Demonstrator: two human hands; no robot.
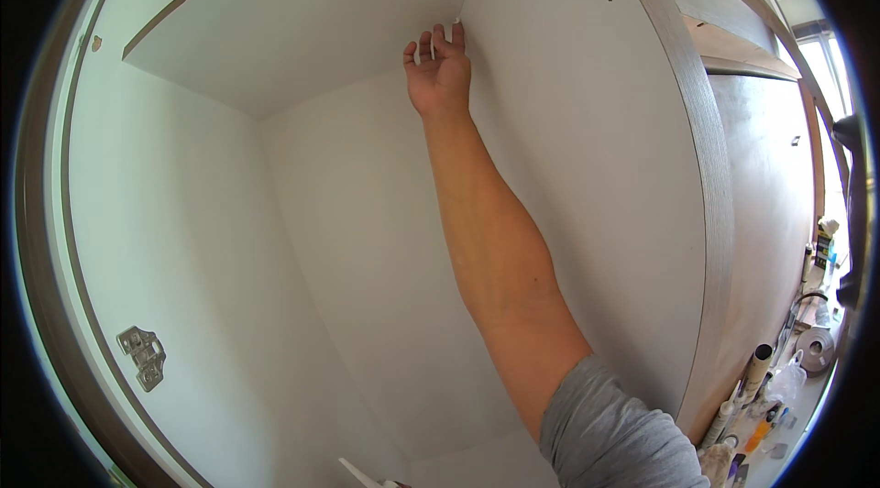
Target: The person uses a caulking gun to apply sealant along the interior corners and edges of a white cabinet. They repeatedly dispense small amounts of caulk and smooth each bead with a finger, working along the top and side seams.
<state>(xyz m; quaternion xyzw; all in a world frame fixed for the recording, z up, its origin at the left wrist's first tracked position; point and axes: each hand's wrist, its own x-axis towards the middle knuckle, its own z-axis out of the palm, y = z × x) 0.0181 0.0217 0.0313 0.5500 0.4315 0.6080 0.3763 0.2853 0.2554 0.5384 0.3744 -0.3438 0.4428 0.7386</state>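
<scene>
My right hand [438, 74] is raised inside a white cabinet [321, 204], palm toward me, fingers apart and slightly bent. Its fingertips reach the upper corner where the top panel [302, 11] meets the right side panel [596, 186], beside a tiny white bit [457, 21] too small to make out. At the lower edge, the tapered white tip [357, 471] of some tool pokes into view, with a sliver of what may be my left hand [400, 484] beside it; those fingers are mostly hidden.
A metal hinge [140, 358] is fixed on the left panel. Beyond the cabinet's right front edge [697, 213] are a flat door or panel [752, 213] and a cluttered ledge with tubes [756, 369], a tape roll [814, 350] and a plastic bag [786, 383]. A bright window [820, 76] is at far right.
</scene>
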